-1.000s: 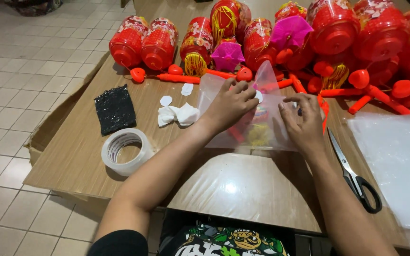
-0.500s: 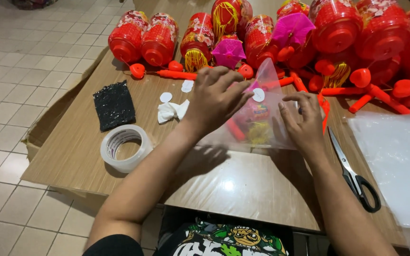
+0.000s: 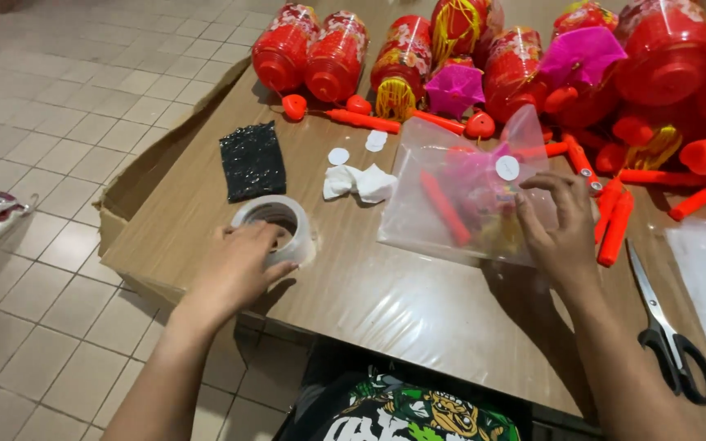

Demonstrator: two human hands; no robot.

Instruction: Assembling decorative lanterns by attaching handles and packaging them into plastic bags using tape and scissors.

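Clear bag (image 3: 459, 196) already filled with red parts and pinned flat under spread right-hand fingers (image 3: 561, 224); tape roll (image 3: 275, 229) gripped by curled left-hand fingers (image 3: 243, 261), bag apparently not yet taped.

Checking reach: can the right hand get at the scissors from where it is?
Probably yes. The right hand rests on the clear bag; the scissors lie uncovered on the table just beside that forearm.

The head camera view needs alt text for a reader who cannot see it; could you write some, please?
A person's left hand grips a roll of clear tape on a brown table, while the right hand steadies a clear plastic bag of red parts.
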